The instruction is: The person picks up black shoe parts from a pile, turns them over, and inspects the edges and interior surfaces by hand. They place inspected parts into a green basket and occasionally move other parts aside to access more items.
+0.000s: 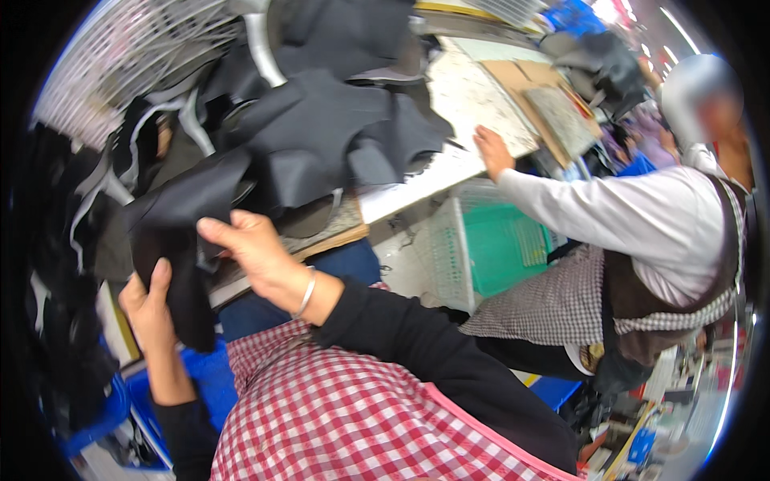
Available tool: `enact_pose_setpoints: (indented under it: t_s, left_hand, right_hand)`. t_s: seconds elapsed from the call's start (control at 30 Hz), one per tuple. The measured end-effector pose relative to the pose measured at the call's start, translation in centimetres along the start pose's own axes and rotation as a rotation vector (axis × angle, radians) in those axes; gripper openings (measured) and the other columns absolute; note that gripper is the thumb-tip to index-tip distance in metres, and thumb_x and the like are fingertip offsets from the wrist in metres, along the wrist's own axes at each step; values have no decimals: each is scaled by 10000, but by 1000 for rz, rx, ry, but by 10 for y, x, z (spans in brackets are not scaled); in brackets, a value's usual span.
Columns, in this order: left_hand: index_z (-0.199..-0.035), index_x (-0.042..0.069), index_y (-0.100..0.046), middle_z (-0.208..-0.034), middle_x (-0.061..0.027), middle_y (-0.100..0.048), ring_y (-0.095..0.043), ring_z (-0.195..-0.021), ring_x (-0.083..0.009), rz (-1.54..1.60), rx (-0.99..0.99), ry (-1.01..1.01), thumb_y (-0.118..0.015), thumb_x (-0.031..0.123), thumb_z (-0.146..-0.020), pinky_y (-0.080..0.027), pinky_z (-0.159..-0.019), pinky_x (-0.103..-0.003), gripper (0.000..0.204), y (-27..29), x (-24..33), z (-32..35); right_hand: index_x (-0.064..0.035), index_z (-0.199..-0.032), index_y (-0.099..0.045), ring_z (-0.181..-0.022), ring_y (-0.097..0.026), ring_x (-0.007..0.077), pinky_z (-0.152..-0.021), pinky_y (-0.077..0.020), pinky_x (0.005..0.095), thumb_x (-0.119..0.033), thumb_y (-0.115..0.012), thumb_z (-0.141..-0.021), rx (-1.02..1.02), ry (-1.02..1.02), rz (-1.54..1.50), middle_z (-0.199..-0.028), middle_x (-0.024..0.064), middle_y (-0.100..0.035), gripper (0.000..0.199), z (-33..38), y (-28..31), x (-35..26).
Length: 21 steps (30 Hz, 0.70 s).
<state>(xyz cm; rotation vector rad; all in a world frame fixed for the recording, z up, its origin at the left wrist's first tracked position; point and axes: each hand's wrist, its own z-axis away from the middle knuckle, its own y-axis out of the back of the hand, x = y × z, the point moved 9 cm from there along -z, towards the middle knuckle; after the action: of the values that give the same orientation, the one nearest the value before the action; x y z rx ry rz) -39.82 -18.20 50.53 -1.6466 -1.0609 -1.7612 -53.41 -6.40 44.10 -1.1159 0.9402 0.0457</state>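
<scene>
Nearest are the person's red-and-white gingham apron (321, 393) and black sleeves (393, 325). In front of them both hands hold a folded, black leather-like panel (188, 192) over the near edge of the work, at the left. The left hand (147, 309) grips its hanging part, thumb on the near face; the right hand (253, 248), with a silver bangle (306, 293) at the wrist, pinches its side edge between thumb and fingers.

Below the left hand sits a blue crate (204, 370), partly hidden by the apron. A second blue crate (104, 421) is farther left; dark and pale things lie low beside it, too blurred to name.

To the right, below the bench, stand a white perforated crate (459, 248) and a green crate (501, 256) with a latticed part; how the two fit together cannot be told.

The bench (469, 84) has a pale, marked top, heaped with black cut panels (313, 128), some edged in white. Cardboard (521, 84) lies at its right side. A co-worker's hand (493, 152) rests at the edge. A white lattice (168, 48) rises behind the heap, and bright ceiling lights (680, 30) show far off.
</scene>
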Motion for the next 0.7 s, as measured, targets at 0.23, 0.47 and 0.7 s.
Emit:
enact_pose_setpoints:
  t_s: [0.23, 0.47, 0.7]
  left_hand:
    - [-1303, 52, -644, -1222, -85, -712, -695, -1069, -221, 1145, -162, 529, -708, 233, -986, -566, -954, -373, 371, -52, -107, 34]
    - [-1376, -23, -574, -1235, -107, -672, -650, -1105, -187, 165, 0, -77, -660, 123, -993, -491, -1002, -294, 419, 11, -17, -1]
    - [-1489, -32, -457, -1336, -144, -609, -631, -1146, -198, 338, 12, 26, -600, 136, -1040, -490, -999, -292, 500, 10, -45, 3]
  right_hand:
    - [1, -1007, -729, -858, -681, 95, -782, -558, 264, -132, -747, -952, -61, 80, 115, -984, 49, -748, 144, -1, -14, -14]
    - [-3, -984, -729, -766, -587, 47, -673, -497, 238, -197, -764, -957, -45, 56, 188, -876, -21, -693, 199, 2, -12, -15]
    - [-1, -919, -729, -775, -552, 22, -672, -479, 229, -202, -752, -968, -90, 51, 207, -847, -46, -671, 209, 3, 0, -2]
